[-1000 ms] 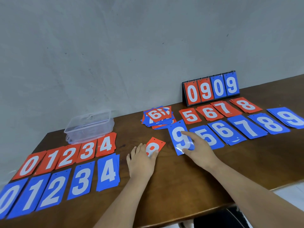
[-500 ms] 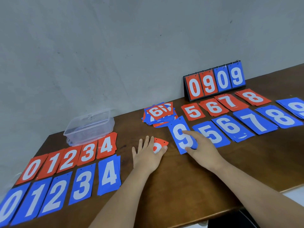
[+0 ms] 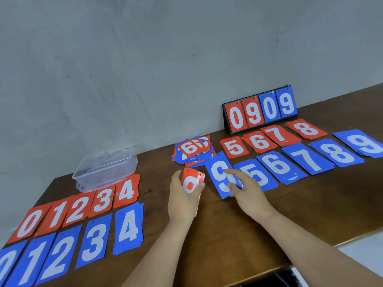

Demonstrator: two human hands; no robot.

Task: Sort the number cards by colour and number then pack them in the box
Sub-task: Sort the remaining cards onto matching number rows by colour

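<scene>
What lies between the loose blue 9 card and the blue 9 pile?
Only flat piles in a row: blue 5 pile, blue 6 pile, blue 7 pile, blue 8 pile. Nothing upright.

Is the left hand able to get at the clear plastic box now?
Probably yes: between the left hand and the clear plastic box lie only table and the flat red 4 pile. But it grips a red card, to be set down first.
</scene>
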